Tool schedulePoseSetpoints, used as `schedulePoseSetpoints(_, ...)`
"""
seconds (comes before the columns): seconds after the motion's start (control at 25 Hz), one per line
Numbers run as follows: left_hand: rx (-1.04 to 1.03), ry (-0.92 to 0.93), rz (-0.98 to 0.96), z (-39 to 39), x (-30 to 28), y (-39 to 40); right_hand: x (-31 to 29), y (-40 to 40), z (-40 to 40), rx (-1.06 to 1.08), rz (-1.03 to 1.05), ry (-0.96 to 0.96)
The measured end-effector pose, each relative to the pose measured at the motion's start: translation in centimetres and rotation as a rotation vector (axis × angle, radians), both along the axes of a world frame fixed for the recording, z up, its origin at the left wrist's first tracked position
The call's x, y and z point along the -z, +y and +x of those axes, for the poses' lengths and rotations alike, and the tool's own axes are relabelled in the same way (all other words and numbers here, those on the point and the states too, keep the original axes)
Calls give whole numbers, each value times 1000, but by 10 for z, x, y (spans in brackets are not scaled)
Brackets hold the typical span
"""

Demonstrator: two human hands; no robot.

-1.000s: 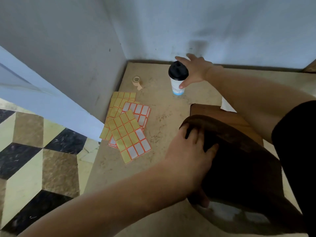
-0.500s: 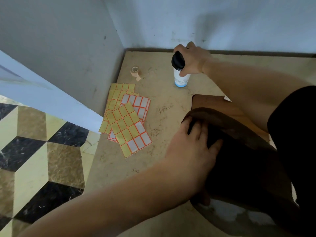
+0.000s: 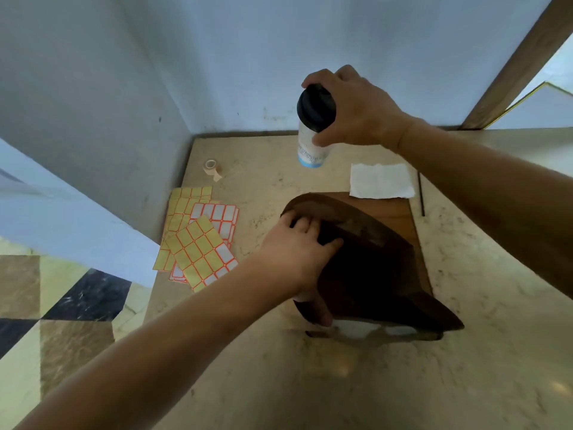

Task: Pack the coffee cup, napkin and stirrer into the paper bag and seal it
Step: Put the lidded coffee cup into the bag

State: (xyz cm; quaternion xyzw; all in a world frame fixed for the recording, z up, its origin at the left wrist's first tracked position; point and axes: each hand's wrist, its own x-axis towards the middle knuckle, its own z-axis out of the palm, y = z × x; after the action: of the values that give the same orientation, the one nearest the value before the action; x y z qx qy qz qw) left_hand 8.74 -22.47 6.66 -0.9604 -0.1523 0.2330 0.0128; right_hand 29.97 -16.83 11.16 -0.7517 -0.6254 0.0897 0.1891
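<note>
Above the far middle of the stone slab (image 3: pixel 465 352), clear of it and well short of the bag: coffee cup (image 3: pixel 310 150), upright, gripped from the side by the right hand (image 3: pixel 356 110), thumb and fingers wrapped round the upper wall just under the black lid (image 3: pixel 316 107). Nearer, at the slab's middle: left hand (image 3: pixel 294 256) clamped on the near-left rim of the paper bag (image 3: pixel 372 268), fingers hooked inside, thumb outside lower down, pulling the mouth wide towards the cup.

Probably light, thin-walled and easy to dent. Whether full or empty, cannot tell. Best held on the body below the lid, as now, not by the lid alone, which could pop off. Lower base first and straight down, kept level against spills. Likely soft and floppy at the bag's rim, so keep the left-hand hold until the cup stands inside.

Just beyond the bag, touching its far edge: white napkin (image 3: pixel 381 180), flat, limp, to be pinched at an edge. Just beside it, towards the right edge: thin dark stirrer (image 3: pixel 420 193), lying flat, hard to pick except by fingertips. Neither packed yet.

Near the far-left corner: small tape roll (image 3: pixel 211 167). Along the left edge: fanned label sheets (image 3: pixel 201 237), yellow and white with orange borders.
</note>
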Motion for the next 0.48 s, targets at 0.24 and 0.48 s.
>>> schedulePoseSetpoints(0.24, -29, 97, -10, 8, -4, 1, -67, -106, -18, 6, 42, 43)
schedulePoseSetpoints(0.48, -51, 133, 16, 10, -11, -4, -97, -183, -57, -72, -122, -66)
